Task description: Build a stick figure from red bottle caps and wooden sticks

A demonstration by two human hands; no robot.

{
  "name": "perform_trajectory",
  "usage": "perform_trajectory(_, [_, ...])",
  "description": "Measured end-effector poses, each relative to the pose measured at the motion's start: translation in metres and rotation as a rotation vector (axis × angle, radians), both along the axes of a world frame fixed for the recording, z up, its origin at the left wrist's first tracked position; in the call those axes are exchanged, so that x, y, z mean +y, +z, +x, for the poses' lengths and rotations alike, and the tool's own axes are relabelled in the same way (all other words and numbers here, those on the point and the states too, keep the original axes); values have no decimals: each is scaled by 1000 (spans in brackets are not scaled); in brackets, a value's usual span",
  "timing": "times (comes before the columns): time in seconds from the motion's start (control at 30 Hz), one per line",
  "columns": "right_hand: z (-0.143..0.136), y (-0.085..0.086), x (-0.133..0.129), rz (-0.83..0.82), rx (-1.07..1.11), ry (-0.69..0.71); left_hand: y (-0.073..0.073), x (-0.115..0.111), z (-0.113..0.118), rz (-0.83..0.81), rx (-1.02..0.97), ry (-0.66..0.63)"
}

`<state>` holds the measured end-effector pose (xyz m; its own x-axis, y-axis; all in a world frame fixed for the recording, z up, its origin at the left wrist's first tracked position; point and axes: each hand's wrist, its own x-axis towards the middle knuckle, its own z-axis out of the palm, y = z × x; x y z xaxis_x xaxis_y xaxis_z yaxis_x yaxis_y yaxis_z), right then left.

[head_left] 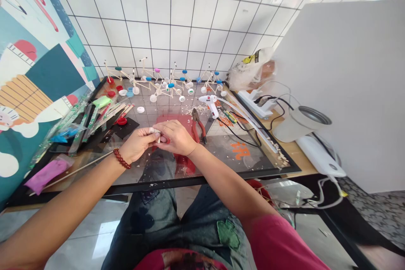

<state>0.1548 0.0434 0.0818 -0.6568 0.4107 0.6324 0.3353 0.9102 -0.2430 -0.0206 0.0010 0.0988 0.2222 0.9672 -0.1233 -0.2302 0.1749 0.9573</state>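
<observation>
Small pale piece (pixel 155 130) is between your hands, above the glossy tabletop (pixel 259 158). Left hand (pixel 138 142): thumb and forefinger closed on it. Right hand (pixel 176 136): fingers curled shut around its other side, tips partly hidden. Technique: pinch lightly, brace both hands together, turn in small increments. Containers: left packet (pixel 50 173), magenta material inside; rear-right clear bag (pixel 249 72), brownish contents, unidentified.

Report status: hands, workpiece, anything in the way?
Left hand and right hand together, gripping small white piece, partly covered. Red-handled pliers close to right hand; nothing seen blocking.
</observation>
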Motion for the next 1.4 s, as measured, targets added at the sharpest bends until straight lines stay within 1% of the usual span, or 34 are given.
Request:
perform_trajectory(0.27, [0,-1,1,-17,4,-10,-2,2,-1,32,10,40])
perform_trajectory(0.43, [1,-1,2,-14,22,-2,3,0,-1,19,-15,15])
perform_trajectory(0.53, [1,0,2,-38,4,-6,5,0,-2,18,11,0])
perform_trajectory(0.67, [1,1,1,-43,-20,-10,2,1,-4,-4,59,26])
perform_trajectory(0.77, [1,0,1,-34,1,7,0,1,-3,-14,66,42])
perform_trajectory(0.9, [2,-1,2,-58,69,28,4,-1,-2,-12,-17,26])
perform_trajectory(1.0, [3,-2,4,-94,100,27,8,0,-6,-72,-85,5])
perform_trajectory(1.1, [3,-4,4,-126,99,28,9,0,-11,-123,-93,-1])
perform_trajectory(1.17, [3,-5,3,-134,104,36,9,0,-11,-109,-60,3])
perform_trajectory(1.3, [1,-9,3,-153,94,56,8,-2,-7,-27,60,62])
perform_trajectory(1.4, [2,-13,6,-200,90,38,9,-3,-4,-61,57,142])
